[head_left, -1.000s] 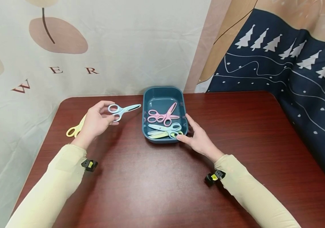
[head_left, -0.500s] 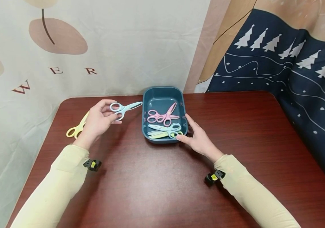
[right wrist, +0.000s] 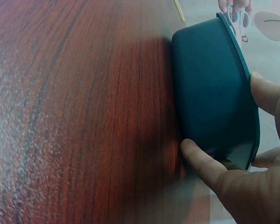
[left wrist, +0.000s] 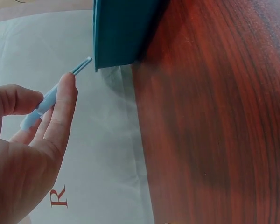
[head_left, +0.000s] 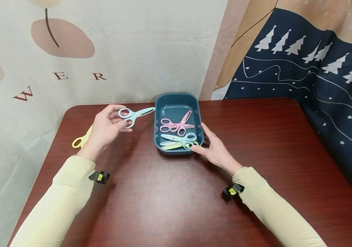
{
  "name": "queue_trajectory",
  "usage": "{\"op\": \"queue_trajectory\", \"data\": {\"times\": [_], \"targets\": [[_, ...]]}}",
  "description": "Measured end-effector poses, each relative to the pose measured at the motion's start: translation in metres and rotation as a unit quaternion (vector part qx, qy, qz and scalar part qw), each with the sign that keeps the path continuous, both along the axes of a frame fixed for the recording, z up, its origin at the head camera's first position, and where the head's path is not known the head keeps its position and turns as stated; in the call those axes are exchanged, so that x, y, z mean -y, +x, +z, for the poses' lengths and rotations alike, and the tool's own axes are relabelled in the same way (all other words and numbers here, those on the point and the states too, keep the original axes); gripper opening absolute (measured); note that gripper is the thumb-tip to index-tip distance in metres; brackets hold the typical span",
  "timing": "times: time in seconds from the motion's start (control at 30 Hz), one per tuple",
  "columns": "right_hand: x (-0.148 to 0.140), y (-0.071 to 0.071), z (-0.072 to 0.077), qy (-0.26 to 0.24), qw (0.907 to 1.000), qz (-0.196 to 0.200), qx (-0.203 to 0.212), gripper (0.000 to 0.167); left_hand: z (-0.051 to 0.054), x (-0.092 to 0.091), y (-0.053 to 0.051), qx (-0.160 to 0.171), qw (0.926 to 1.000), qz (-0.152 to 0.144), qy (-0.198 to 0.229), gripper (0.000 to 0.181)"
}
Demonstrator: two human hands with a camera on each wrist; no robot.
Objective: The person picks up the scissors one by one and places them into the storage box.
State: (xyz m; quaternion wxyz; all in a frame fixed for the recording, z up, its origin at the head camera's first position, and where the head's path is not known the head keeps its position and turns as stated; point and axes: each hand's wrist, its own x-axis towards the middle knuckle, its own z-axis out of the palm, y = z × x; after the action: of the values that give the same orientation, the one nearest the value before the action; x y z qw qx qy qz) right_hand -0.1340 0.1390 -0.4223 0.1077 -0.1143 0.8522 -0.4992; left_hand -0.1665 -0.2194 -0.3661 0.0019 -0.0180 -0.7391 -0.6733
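Note:
My left hand (head_left: 105, 128) pinches light blue scissors (head_left: 135, 115) by the handle loops, between thumb and fingers. Their blades point right, with the tips at the left rim of a dark teal box (head_left: 176, 99); in the left wrist view the tips look just apart from it. My right hand (head_left: 217, 151) rests against the box's near right corner, thumb at the rim and fingers straight along the side. Inside lie pink scissors (head_left: 182, 124), more light blue scissors (head_left: 179, 138) and yellow-green scissors (head_left: 173, 146), partly overlapping.
Yellow scissors (head_left: 81, 140) lie on the reddish-brown table (head_left: 163, 199), partly hidden behind my left hand. The box stands near the table's back edge, close to a pale printed cloth (head_left: 148, 51). A dark blue cloth with white trees (head_left: 274, 68) hangs at the right.
My left hand has shifted slightly up and right with the light blue scissors, bringing their tips to the box's left rim. My right hand and the box have stayed put.

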Motion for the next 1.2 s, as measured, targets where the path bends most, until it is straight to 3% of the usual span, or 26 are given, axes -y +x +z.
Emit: {"op": "queue_trajectory", "data": {"times": [0.67, 1.2], "targets": [[0.000, -0.001, 0.000, 0.003, 1.0000, -0.004, 0.005, 0.096, 0.012, -0.011, -0.003, 0.013, 0.9981, -0.041, -0.045, 0.047], [0.001, 0.000, 0.002, 0.006, 1.0000, -0.006, 0.003, 0.097, 0.023, -0.030, -0.007, 0.046, 0.9938, -0.079, -0.062, 0.047]]}}
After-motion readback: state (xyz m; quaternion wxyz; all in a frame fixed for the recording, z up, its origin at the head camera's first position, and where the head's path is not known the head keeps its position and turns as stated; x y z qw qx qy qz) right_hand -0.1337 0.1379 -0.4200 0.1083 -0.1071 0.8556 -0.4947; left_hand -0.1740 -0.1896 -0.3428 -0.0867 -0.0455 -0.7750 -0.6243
